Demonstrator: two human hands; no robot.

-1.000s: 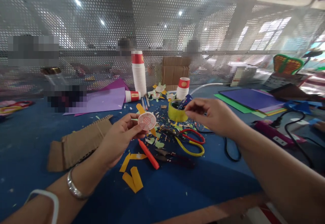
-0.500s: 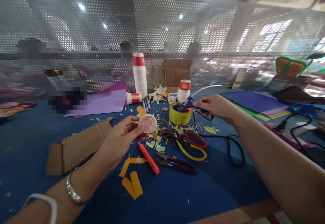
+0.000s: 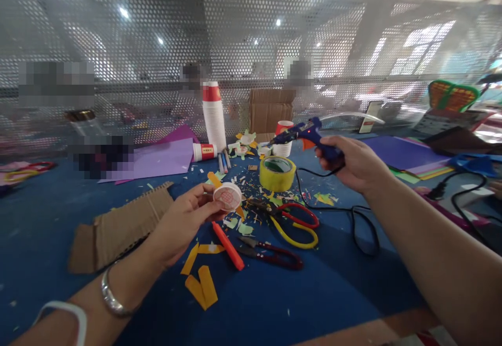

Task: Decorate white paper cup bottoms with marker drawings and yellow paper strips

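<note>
Pinched in my left hand (image 3: pixel 196 207) is a round white paper disc (image 3: pixel 228 197) with red lines drawn on it and orange strips sticking out from its edge. My right hand (image 3: pixel 349 160) grips a blue glue gun (image 3: pixel 309 136) with an orange trigger, its nozzle pointing left above the yellow tape roll (image 3: pixel 276 174). A clear glue stick extends from the gun's back. Below the disc lie a red-orange marker (image 3: pixel 228 245), orange paper strips (image 3: pixel 207 286), red-and-yellow-handled scissors (image 3: pixel 295 225) and dark red snips (image 3: pixel 274 254).
Flattened cardboard (image 3: pixel 131 226) lies at left, near purple paper (image 3: pixel 160 160). Behind stand a tall cup stack (image 3: pixel 214 121), a shorter stack (image 3: pixel 283 145) and upright cardboard (image 3: pixel 270 111). A black cord (image 3: pixel 355 226) loops at right by coloured sheets (image 3: pixel 403 155). Paper scraps cover the centre.
My right hand has lifted the glue gun up and to the right, out of the tape roll. The disc in my left hand has tilted a little.
</note>
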